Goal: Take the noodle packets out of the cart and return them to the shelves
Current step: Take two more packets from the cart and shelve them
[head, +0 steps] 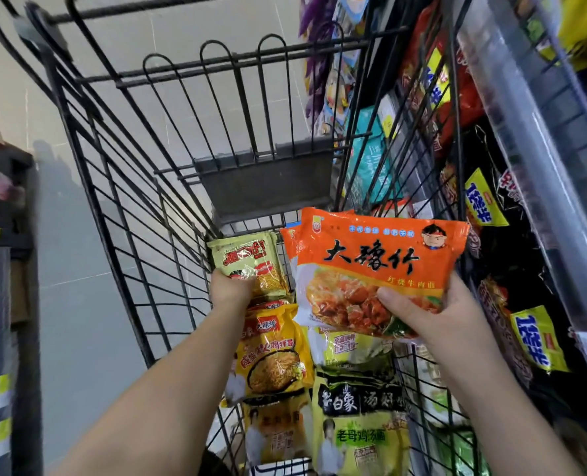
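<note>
1. Right hand (pixel 436 317) pinches the orange noodle packet (pixel 371 266) near its lower right corner. The thumb lies flat on the front; the fingers are hidden behind. The packet is up above the pile in the cart (pixel 130 201).
2. Left hand (pixel 230 286) is low inside the cart, fingers curled round the bottom edge of a pale yellow-green packet (pixel 247 259) stood on end near the left wire side.
3. Likely step: lifting both packets out, bound for the shelves (pixel 511 108) on the right. Bring each one straight up over the wire side, grip lightly (noodle blocks probably crack), and match each to its own row.
4. Writing:
   - Orange packet: 红烧牛肉面, under big brush characters beginning 大 (rest too stylised).
   - Yellow packet (pixel 274 359) in the cart: 大辣娇.
   - Green-and-black packet (pixel 360 427): 白象, 老母鸡汤面.
</note>
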Action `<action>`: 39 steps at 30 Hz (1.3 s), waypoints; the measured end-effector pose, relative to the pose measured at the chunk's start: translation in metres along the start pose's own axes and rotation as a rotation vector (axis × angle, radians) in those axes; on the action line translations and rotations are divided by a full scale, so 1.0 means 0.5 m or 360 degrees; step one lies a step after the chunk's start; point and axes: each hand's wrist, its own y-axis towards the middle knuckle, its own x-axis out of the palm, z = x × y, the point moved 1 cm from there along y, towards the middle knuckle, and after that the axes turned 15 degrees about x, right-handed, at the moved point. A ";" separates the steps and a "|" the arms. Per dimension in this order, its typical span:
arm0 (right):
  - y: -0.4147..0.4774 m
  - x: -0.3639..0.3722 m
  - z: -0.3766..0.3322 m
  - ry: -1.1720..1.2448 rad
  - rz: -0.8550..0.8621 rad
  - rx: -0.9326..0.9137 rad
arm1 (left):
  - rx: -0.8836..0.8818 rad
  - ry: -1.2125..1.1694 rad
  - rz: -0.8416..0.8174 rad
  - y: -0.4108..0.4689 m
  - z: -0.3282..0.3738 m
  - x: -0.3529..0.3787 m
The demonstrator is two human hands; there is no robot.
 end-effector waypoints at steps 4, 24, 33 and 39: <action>-0.009 -0.007 0.004 -0.0015 0.0041 -0.0018 | 0.0043 0.0069 -0.0020 -0.007 -0.001 0.004; -0.031 -0.005 0.010 0.0050 0.0066 0.0031 | 0.0005 -0.0042 -0.0140 -0.008 0.008 0.015; -0.036 -0.003 0.000 0.0150 0.0037 -0.0020 | 0.0039 -0.0300 -0.0296 -0.015 0.034 -0.001; -0.062 0.008 -0.042 0.0177 0.0008 -0.0039 | 0.0283 -0.0342 -0.0243 -0.072 0.088 -0.078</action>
